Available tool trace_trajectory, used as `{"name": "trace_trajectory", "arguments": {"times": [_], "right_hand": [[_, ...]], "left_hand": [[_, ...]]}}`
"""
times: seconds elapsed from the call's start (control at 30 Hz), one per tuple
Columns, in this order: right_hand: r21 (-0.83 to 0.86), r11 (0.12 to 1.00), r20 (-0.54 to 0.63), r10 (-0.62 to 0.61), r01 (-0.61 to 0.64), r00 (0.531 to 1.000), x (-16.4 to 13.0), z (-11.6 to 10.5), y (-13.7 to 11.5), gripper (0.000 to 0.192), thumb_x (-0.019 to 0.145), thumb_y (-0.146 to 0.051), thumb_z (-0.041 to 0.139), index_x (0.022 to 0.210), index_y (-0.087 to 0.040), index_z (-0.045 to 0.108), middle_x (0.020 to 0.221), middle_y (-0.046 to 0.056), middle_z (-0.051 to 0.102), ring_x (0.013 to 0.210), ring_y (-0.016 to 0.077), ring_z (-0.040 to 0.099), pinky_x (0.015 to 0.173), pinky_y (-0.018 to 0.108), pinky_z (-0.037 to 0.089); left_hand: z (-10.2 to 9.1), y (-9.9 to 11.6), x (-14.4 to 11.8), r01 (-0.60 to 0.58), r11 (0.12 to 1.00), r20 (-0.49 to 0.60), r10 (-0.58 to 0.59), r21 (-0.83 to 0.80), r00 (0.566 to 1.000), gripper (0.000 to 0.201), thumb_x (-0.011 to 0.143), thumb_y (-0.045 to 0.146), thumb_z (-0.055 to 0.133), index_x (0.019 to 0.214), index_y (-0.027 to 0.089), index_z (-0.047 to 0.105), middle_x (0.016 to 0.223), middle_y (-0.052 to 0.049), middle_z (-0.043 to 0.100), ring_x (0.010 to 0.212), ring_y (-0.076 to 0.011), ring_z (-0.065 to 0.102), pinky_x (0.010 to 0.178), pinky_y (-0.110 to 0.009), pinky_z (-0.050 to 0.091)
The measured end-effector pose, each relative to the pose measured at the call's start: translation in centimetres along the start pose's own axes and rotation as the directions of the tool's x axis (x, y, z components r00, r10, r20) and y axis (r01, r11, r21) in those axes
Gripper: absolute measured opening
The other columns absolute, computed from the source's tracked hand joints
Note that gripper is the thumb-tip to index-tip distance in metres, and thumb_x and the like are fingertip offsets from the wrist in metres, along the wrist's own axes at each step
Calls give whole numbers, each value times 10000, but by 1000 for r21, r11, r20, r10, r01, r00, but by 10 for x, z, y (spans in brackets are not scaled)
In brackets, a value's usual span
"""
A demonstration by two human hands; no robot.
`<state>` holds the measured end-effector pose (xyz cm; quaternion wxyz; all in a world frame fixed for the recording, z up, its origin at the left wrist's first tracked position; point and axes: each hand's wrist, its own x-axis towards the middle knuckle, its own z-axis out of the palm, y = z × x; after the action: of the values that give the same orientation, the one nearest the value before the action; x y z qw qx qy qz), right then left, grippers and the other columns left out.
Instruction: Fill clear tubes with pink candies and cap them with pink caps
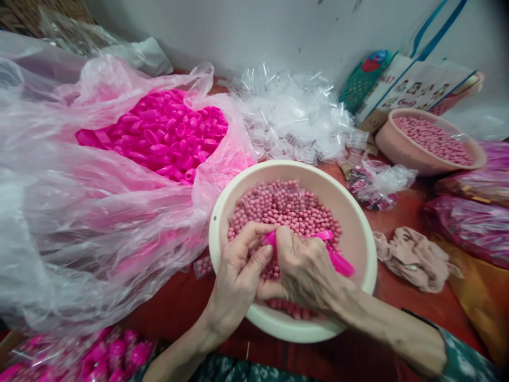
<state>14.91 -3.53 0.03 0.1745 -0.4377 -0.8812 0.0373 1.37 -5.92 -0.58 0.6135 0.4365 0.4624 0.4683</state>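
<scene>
A cream basin (358, 223) in front of me is full of small pink round beads (290, 207). Both my hands are over its near side. My left hand (238, 270) pinches one end of a bright pink plastic piece (338, 260). My right hand (306, 270) closes over the middle of that same piece, whose far end sticks out to the right. A small clear packet of beads (292, 193) lies on top of the heap.
A big clear plastic bag (99, 201) of bright pink plastic shells (167, 132) fills the left. Behind the basin lies a heap of small clear packets (290, 111). A second basin of beads (429, 140), filled bags (469, 225) and a crumpled cloth (413, 257) sit at right.
</scene>
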Motion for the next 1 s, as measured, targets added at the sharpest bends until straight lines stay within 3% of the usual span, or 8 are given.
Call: {"name": "trace_trajectory", "arguments": {"times": [0.1,0.3,0.5,0.7,0.8,0.9,0.97,1.0], "right_hand": [[22,999,39,27,-28,999,1,0,0,184,855,-337,431,811,-167,483,620,42,526,438,149,430,411,284,291],[183,974,87,116,-130,989,0,-16,-1,510,756,-387,573,1163,-137,392,936,73,599,736,214,597,592,303,429],[-103,992,93,83,-73,992,-4,-19,-7,347,804,-484,526,875,-150,466,712,53,568,544,181,537,483,272,348],[-401,916,71,-2,30,998,-4,-4,-16,491,857,-619,371,719,-157,462,542,28,473,354,125,402,397,268,159],[-205,978,-2,31,-31,1000,-2,-5,-15,490,873,-601,360,785,-138,494,556,21,497,378,127,418,402,253,205],[107,993,56,41,-47,998,-1,-20,-4,474,880,-517,439,1093,-96,481,687,36,583,522,156,526,474,251,348],[214,973,83,72,-88,994,-4,-33,13,545,875,-448,503,1278,-104,373,731,20,600,577,150,549,520,246,395],[243,959,67,132,-144,989,-7,-39,23,537,874,-416,524,1296,-122,369,701,-2,587,559,137,535,519,238,395]], "left_hand": [[2,2,3,-13,998,-24,11,-63,1000,199,885,233,530,1081,226,563,1103,-28,641,1015,-168,585,909,-261,422],[6,5,6,50,977,9,-49,-207,999,357,884,268,538,1233,234,476,1176,-63,602,982,-159,597,898,-272,442],[5,4,4,25,980,64,-13,-199,998,289,867,259,562,1151,208,548,1081,-50,647,972,-167,600,893,-266,442],[1,3,2,-13,997,34,15,-80,999,215,859,256,574,1062,189,598,939,-25,673,878,-156,611,767,-218,452],[3,4,1,-41,995,-11,40,-88,999,238,856,246,581,1088,195,597,982,-27,671,894,-149,609,805,-224,459],[5,9,-3,-105,989,-148,89,-101,985,281,844,245,600,1122,214,578,931,-19,675,726,-111,610,677,-202,487],[0,12,-9,-229,973,-353,201,-38,914,315,829,245,619,1140,238,568,841,3,671,611,-95,588,557,-186,472],[-6,11,-13,-299,954,-467,277,28,840,328,822,242,627,1145,249,568,811,14,664,591,-96,584,532,-186,468]]}}
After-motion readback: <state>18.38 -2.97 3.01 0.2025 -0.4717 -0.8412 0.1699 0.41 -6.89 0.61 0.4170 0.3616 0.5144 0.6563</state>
